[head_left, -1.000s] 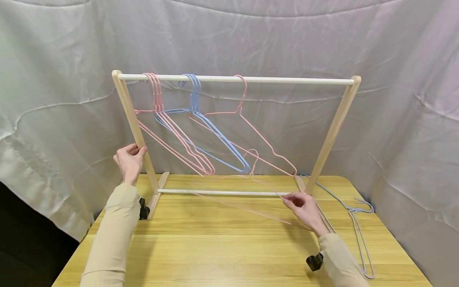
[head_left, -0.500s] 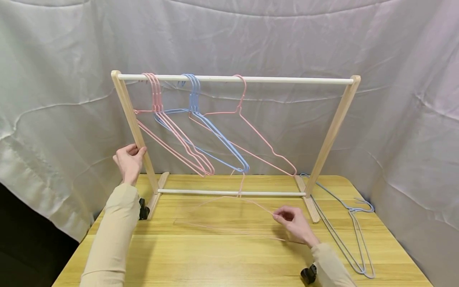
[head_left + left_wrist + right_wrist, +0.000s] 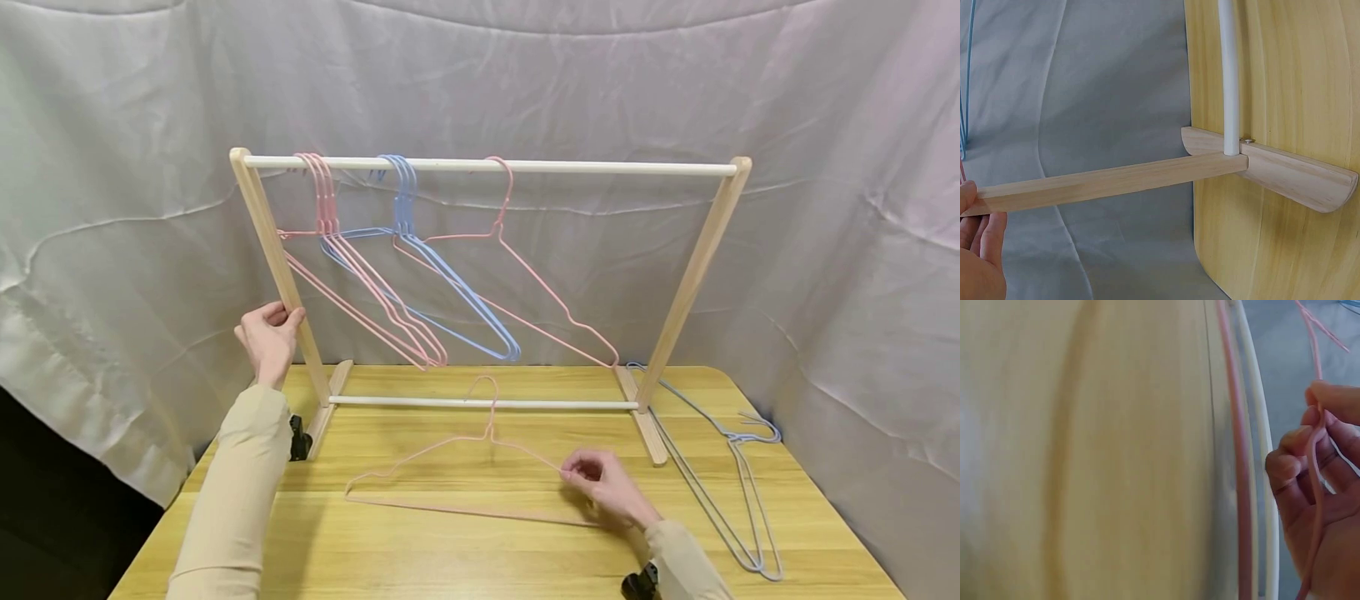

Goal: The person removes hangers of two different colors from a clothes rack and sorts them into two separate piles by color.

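My right hand (image 3: 606, 486) pinches the right shoulder of a pink clothes hanger (image 3: 442, 440) in front of the rack, low over the table. In the right wrist view the pink wire (image 3: 1316, 481) runs between thumb and fingertips. My left hand (image 3: 268, 335) grips the left wooden post (image 3: 264, 221) of the rack, thumb on one side and fingers on the other, as the left wrist view also shows. From the white top rail (image 3: 600, 168) hang several pink hangers (image 3: 327, 208) at the left, several blue hangers (image 3: 406, 200) beside them, and one pink hanger (image 3: 540, 279) near the middle.
Blue hangers (image 3: 738, 467) lie on the table (image 3: 450, 567) at the right, partly behind the rack's right foot (image 3: 649, 433). A white lower bar (image 3: 420, 402) joins the posts near the tabletop. Grey curtain (image 3: 480, 83) hangs behind and at both sides.
My right hand has brought the pink hanger down, left and toward me, from near the lower bar to low in front of the rack. My left hand still holds the post.
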`<action>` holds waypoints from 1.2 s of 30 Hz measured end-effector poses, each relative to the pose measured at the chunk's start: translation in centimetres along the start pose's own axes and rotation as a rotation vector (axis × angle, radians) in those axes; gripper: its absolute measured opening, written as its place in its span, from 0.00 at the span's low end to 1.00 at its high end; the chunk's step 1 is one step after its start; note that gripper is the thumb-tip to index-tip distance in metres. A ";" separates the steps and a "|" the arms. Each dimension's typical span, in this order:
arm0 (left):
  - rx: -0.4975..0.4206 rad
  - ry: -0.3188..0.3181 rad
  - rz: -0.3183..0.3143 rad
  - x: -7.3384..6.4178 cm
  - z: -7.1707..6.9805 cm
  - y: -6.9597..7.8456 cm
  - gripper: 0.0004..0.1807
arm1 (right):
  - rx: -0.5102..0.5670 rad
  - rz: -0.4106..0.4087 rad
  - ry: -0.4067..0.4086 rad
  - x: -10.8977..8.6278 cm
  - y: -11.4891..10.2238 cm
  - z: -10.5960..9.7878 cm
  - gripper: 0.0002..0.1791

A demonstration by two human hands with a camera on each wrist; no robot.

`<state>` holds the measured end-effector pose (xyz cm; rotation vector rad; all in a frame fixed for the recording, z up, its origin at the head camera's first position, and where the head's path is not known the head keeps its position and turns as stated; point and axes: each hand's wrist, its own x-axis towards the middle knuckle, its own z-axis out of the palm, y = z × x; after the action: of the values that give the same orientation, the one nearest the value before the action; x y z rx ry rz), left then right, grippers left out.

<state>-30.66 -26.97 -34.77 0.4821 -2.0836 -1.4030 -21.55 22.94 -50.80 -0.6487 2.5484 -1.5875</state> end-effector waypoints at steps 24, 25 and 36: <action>-0.004 0.001 0.008 -0.2 -0.1 0.0 0.20 | -0.059 -0.166 -0.024 0.0 1.4 1.6 0.04; -0.006 0.001 0.010 -0.2 -0.1 0.0 0.20 | -0.062 -0.165 -0.023 0.0 1.4 1.6 0.04; -0.009 -0.001 0.024 -0.2 -0.1 0.2 0.20 | -0.091 -0.125 -0.026 0.1 1.5 1.8 0.02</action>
<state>-30.40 -26.87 -34.63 0.4513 -2.0768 -1.3982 -21.65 21.95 -52.92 -0.8480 2.6215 -1.4949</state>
